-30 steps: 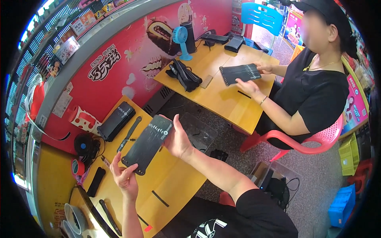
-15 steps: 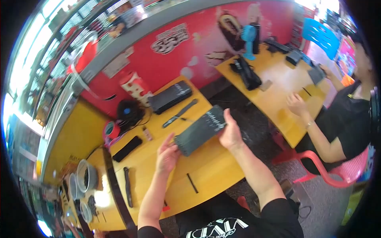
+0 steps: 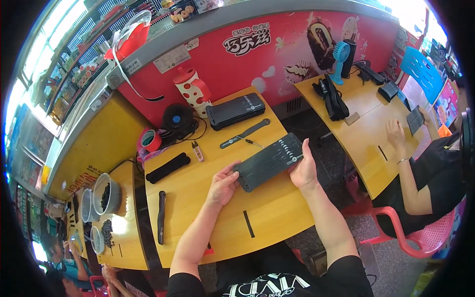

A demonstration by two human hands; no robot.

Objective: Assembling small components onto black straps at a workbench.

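Both my hands hold a stack of flat dark straps (image 3: 269, 163) above the yellow table, tilted up toward the right. My left hand (image 3: 223, 185) pinches its left end between thumb and fingers. At the other end my right hand (image 3: 303, 168) grips it, thumb along the edge and the other fingers partly hidden beneath. White marks run in a row across the stack's right part. Just beyond it lie a single dark strap (image 3: 245, 133) and a small screwdriver-like tool (image 3: 254, 143). Another stack of dark straps (image 3: 236, 111) rests farther back.
On my table (image 3: 198, 222) are thread snips (image 3: 198, 152), a black pouch-like roll (image 3: 168, 168), a dark strap (image 3: 161, 218), a black fan (image 3: 178, 120) and a spotted jug (image 3: 192, 91). Plastic tubs (image 3: 107, 195) stand left. A person sits right at another table (image 3: 363, 136).
The view has shifted, so the table and its things sit farther right and lower. The strap stack stays in both hands, now turned with its broad face more toward me.
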